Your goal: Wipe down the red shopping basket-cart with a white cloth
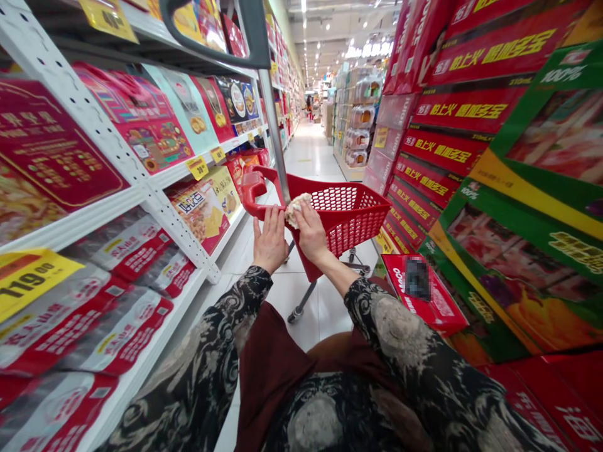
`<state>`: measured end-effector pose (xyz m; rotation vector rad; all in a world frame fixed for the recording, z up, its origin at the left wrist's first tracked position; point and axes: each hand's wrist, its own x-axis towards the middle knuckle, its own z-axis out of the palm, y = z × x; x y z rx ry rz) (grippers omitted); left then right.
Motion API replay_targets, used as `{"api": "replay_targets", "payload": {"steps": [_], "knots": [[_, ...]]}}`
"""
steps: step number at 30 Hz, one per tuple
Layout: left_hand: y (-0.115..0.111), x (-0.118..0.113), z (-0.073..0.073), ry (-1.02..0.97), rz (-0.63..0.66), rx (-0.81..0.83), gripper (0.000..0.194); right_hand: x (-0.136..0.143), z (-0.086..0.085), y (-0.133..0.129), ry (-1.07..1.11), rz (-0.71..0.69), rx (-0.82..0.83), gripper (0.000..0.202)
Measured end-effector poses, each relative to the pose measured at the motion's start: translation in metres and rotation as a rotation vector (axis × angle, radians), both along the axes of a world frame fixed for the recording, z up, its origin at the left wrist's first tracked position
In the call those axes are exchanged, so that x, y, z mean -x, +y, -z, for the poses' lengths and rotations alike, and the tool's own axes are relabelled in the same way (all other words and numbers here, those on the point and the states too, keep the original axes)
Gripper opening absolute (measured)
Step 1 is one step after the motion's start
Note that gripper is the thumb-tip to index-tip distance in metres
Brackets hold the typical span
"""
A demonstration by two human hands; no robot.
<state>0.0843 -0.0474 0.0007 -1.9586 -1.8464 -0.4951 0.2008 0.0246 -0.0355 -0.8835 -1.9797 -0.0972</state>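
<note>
A red plastic shopping cart (351, 220) with a perforated basket stands in front of me, a grey metal pole (274, 125) rising from its near side to a dark handle (257, 37). My right hand (311, 233) presses a crumpled whitish cloth (296, 207) against the cart's near rim, beside the foot of the pole. Just to the left, my left hand (271, 242) rests on the red rim with its fingers stretched out and nothing in it.
White shelves (174, 169) with boxed snacks and yellow price tags run along the left. Stacked red drink cartons (443, 150) and green fruit boxes (532, 251) line the right. A white tiled aisle (318, 150) leads away between them, with distant people.
</note>
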Motion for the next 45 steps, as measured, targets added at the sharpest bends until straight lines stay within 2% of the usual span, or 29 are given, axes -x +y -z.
{"api": "replay_targets", "payload": {"steps": [2,4,8,11,13,19,21,23,25,28,30,35,40,45], "knots": [[0.002,0.001,-0.005,-0.011,-0.011,0.001,0.077,0.001,0.005,0.001,-0.059,-0.001,0.026,0.043],[0.003,0.002,-0.004,-0.003,-0.004,0.009,0.074,-0.001,0.02,-0.003,-0.121,-0.007,0.057,0.042],[-0.001,0.005,0.006,0.03,0.037,0.023,0.068,-0.012,0.057,-0.013,-0.226,-0.03,0.131,0.039],[-0.004,0.006,0.012,0.039,0.061,0.04,0.068,-0.019,0.066,-0.017,-0.261,-0.043,0.152,0.039],[-0.004,0.007,0.011,0.035,0.061,0.038,0.07,-0.02,0.056,-0.017,-0.22,-0.035,0.122,0.04],[0.007,0.009,-0.016,-0.009,0.006,-0.027,0.078,0.001,-0.013,-0.002,-0.016,0.024,-0.005,0.047],[0.01,0.01,-0.023,-0.018,-0.013,-0.044,0.078,0.009,-0.024,0.003,-0.019,0.025,-0.009,0.047],[0.013,0.012,-0.026,-0.012,-0.022,-0.044,0.075,0.012,-0.024,0.005,-0.049,0.019,0.003,0.046],[0.014,0.015,-0.026,0.007,-0.016,-0.028,0.072,0.01,-0.014,0.006,-0.084,0.012,0.02,0.046],[0.014,0.017,-0.024,0.022,-0.01,-0.012,0.068,-0.002,0.002,0.007,-0.109,0.008,0.039,0.047],[0.013,0.015,-0.024,0.016,-0.021,-0.01,0.067,-0.012,0.005,0.01,-0.104,0.028,0.059,0.048],[0.011,0.005,-0.026,-0.006,-0.036,-0.021,0.066,-0.014,-0.004,0.014,-0.079,0.098,0.126,0.049],[0.008,-0.002,-0.022,-0.018,-0.053,-0.074,0.066,-0.003,-0.006,0.011,-0.045,0.008,0.094,0.05],[0.003,-0.004,-0.022,0.022,-0.057,-0.068,0.062,-0.02,-0.004,0.021,-0.014,0.009,0.157,0.051]]}}
